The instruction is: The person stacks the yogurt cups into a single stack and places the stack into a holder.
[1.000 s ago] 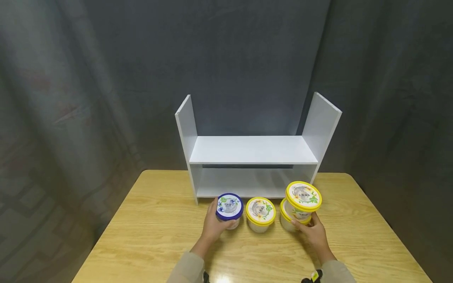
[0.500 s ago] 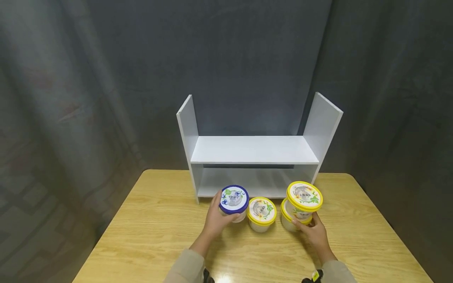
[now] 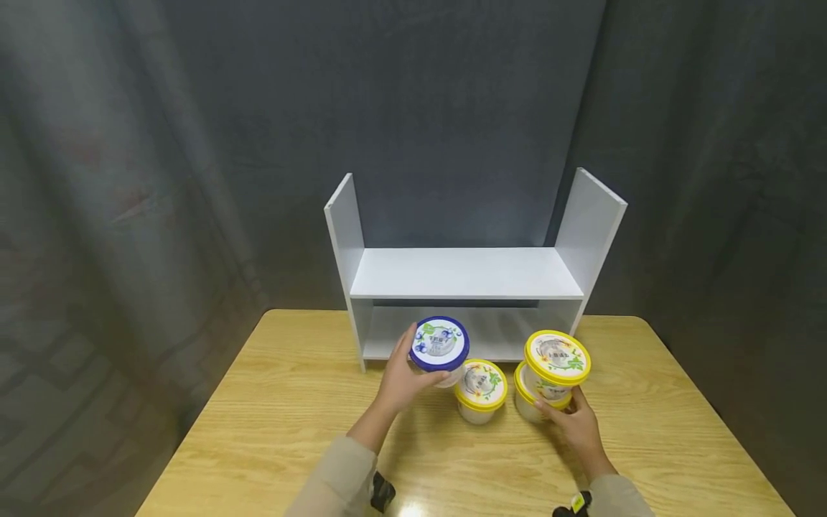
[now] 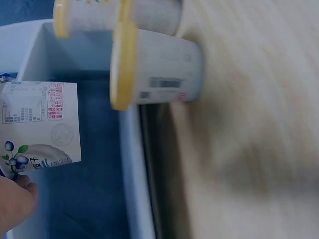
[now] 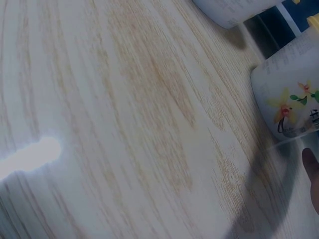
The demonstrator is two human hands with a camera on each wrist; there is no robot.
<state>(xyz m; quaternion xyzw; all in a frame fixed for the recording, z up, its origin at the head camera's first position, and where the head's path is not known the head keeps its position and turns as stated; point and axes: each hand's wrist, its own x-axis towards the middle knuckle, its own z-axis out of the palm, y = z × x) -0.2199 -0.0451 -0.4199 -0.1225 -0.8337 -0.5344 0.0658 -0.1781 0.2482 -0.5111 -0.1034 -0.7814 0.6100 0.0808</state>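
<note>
My left hand (image 3: 402,377) grips a white tub with a blue lid (image 3: 441,343), raised above the table in front of the shelf. Blueberries are printed on that tub's side (image 4: 55,129) in the left wrist view. My right hand (image 3: 575,429) holds a yellow-lidded tub (image 3: 557,357) from its near side. It sits over another yellow-lidded tub (image 3: 526,408), slightly offset to the right; whether the two touch is hard to tell. Between the hands, a third yellow-lidded tub (image 3: 481,388) stands on the table, partly overlapped by the blue-lidded one.
A white two-level shelf (image 3: 466,274) with tall side panels stands behind the tubs, at the back of the wooden table (image 3: 291,402). Its lower board (image 3: 497,332) lies just behind the raised tub. Dark grey curtains (image 3: 465,129) hang around the table.
My left hand has lifted the blue-lidded tub and carried it to the right and toward the shelf. The right hand and the yellow-lidded tubs have stayed almost still.
</note>
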